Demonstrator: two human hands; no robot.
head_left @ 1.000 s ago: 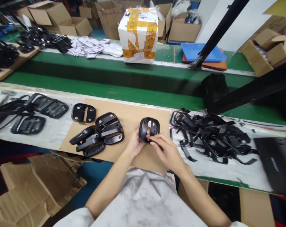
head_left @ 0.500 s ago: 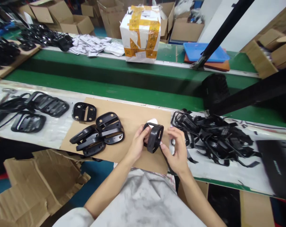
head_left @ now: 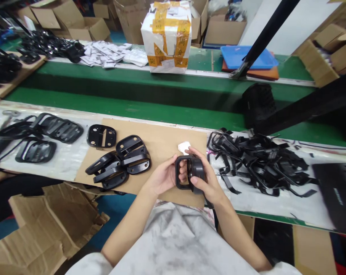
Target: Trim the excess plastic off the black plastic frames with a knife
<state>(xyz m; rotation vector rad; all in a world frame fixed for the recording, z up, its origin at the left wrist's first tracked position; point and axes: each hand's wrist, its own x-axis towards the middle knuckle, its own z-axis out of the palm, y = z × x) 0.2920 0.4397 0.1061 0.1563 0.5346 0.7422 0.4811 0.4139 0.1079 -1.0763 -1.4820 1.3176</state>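
Observation:
Between my two hands, above the cardboard sheet, is a black plastic bracket with a squared loop on its left side. My left hand is closed around the loop, its fingers passing through the opening. Thumb and fingers of my right hand grip the bracket's rounded plate from the right. Just beyond them lies a small white piece, perhaps paper. To the left on the sheet rest several similar black plates, some with upright loops.
A tangled pile of black strip-like parts is on the right, beside a dark flat panel. More black brackets and a hammer lie left. Behind runs a green channel; a taped white box stands beyond. Another person's arm shows far left.
My right hand has come in from beside the bracket and now grips it. The bracket has turned, so its loop faces left, and moved slightly right. The white piece is more exposed.

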